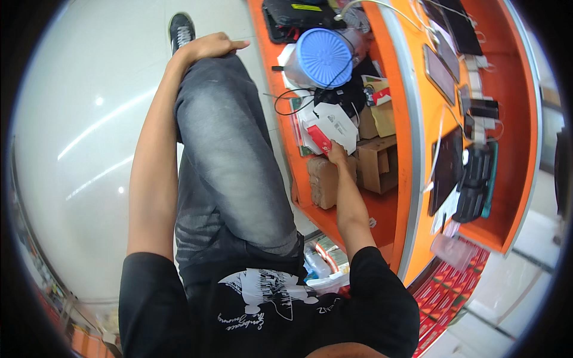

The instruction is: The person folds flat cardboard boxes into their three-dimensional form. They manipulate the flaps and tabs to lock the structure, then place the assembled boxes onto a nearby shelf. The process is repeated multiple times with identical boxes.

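On the lower shelf of the curved orange counter (pixel 399 206), the right hand (pixel 336 154) reaches forward, fingers closed on the edge of a small red-and-white flat cardboard packet (pixel 319 137), one of a loose stack of white paper packets (pixel 334 122); how firmly it grips cannot be told. The left hand (pixel 218 45) rests flat and relaxed on the raised knee of the grey denim trousers (pixel 230 143), holding nothing, apparently bracing the seated posture. Beside the packet stand two brown cardboard boxes (pixel 377 162) and, beyond them, one translucent tub with a blue ribbed plastic lid (pixel 324 58), black cables draped over it. On the upper deck lie several dark flat phones (pixel 440 73) tethered by white leads, presumably for display. One black shoe (pixel 181 28) shows on the pale floor.
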Demonstrator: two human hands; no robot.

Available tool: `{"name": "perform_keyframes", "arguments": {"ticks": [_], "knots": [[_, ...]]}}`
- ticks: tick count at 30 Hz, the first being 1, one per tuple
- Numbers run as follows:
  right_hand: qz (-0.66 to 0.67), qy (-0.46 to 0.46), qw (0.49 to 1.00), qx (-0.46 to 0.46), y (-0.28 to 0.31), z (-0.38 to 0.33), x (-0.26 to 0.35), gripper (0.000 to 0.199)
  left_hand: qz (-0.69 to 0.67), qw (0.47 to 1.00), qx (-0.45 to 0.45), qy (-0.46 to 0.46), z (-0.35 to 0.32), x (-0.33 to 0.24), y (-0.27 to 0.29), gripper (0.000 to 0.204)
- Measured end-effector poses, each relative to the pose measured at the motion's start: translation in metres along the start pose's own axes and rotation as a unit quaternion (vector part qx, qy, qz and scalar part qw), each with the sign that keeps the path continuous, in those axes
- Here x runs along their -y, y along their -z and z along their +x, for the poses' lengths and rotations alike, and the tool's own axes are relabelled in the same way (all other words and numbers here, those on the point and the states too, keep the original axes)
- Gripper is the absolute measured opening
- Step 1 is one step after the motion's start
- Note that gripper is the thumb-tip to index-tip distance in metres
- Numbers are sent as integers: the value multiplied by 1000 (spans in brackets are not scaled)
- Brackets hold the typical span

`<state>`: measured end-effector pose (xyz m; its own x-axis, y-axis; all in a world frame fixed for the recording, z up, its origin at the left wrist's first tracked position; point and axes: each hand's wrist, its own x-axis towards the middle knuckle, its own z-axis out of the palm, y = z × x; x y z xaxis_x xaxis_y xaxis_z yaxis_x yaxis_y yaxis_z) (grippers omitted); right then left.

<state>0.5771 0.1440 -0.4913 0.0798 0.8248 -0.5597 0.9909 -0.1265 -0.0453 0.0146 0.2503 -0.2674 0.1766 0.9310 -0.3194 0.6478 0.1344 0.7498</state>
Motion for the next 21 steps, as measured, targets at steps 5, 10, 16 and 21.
{"name": "perform_keyframes", "arguments": {"ticks": [5, 10, 16, 21], "knots": [[13, 52, 998, -15, 9, -4, -2, 29, 48, 999, -6, 8, 12, 4, -7, 73], [-27, 102, 983, -150, 16, -16, -4, 16, 43, 999, 2, -30, 18, -5, -12, 74], [-6, 168, 956, -241, 25, -11, -6, 18, 51, 995, 85, 25, 19, -20, -4, 78], [27, 97, 951, -291, 49, -4, -6, 26, 35, 998, 50, 15, 15, -13, -5, 69]]}}
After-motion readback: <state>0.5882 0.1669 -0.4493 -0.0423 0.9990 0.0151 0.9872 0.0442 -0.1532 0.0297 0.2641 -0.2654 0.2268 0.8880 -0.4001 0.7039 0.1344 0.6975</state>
